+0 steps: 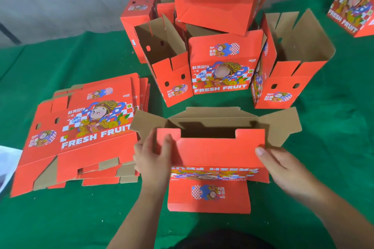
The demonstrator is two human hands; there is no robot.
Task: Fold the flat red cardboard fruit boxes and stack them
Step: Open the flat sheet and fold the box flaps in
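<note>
A half-opened red fruit box (216,153) stands upside down in front of me on the green cloth, its brown side flaps spread left and right. My left hand (153,157) grips the left end of its near red flap, thumb on top. My right hand (283,166) touches the flap's right end with straight fingers. A pile of flat red boxes (81,127) lies to the left. Behind it stand folded boxes: one open-topped at left (174,79), one in the middle (222,66), one at right (283,79), with more stacked on top (214,6).
The green cloth (60,218) covers the work surface. Another printed red box (354,2) stands at the far right. A grey backdrop hangs behind. Something white shows at the left edge (8,163).
</note>
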